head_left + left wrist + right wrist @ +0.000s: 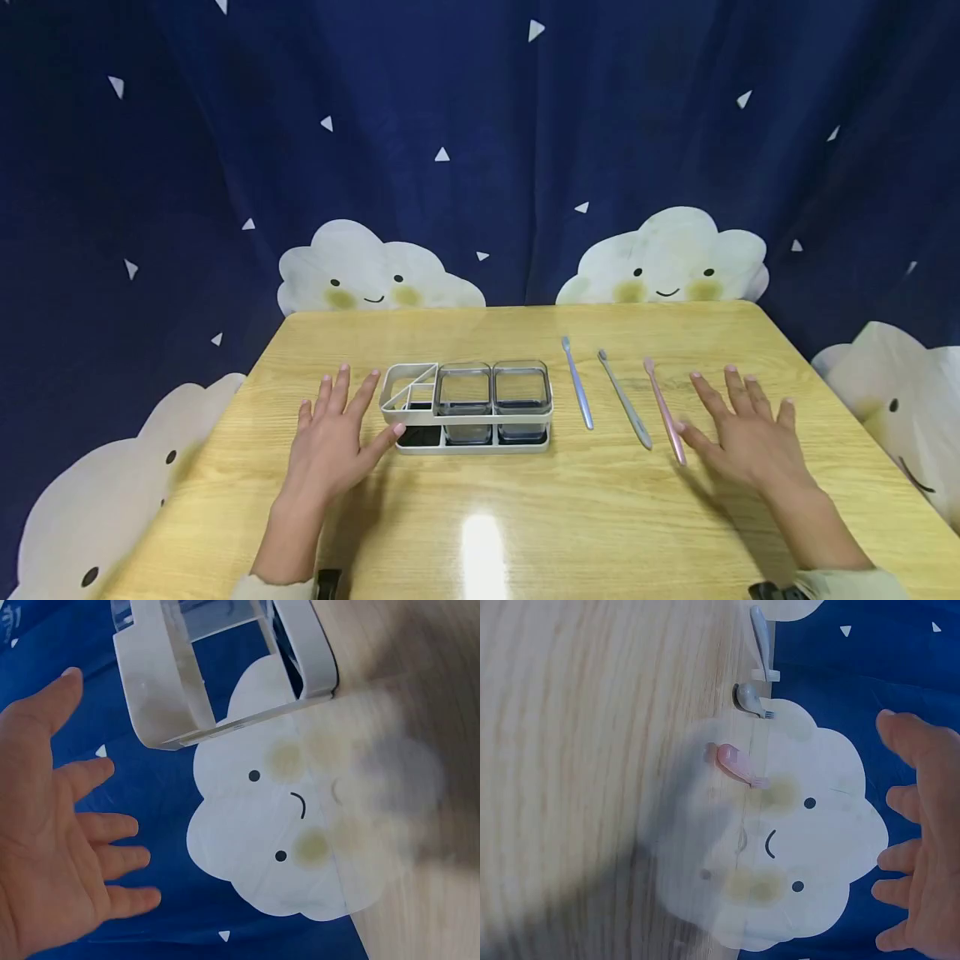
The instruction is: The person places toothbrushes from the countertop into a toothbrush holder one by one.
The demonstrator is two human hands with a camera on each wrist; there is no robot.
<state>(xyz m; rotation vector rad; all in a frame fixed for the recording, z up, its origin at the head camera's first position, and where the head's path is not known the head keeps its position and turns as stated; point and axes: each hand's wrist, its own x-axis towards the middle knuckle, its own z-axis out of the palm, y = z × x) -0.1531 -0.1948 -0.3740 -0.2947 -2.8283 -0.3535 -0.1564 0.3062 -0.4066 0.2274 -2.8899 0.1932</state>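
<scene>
My left hand [327, 447] hovers over the table with fingers spread, its thumb close to the left end of a white toothbrush holder [420, 419]. Two clear cups [465, 392] [522, 390] sit side by side in the holder's right part; its left part has slanted dividers. To the right lie three toothbrushes: a blue one [577, 385], a grey-green one [626, 400] and a pink one [665, 412]. Beside the pink toothbrush my right hand [752, 442] is held with spread fingers, gripping nothing. The left wrist view shows the holder's end [161, 682] beyond the left thumb.
A light wooden table [585, 517] carries everything. Behind it hangs a dark blue curtain [420, 75] with white triangles and smiling clouds. Light glares off the table's front middle.
</scene>
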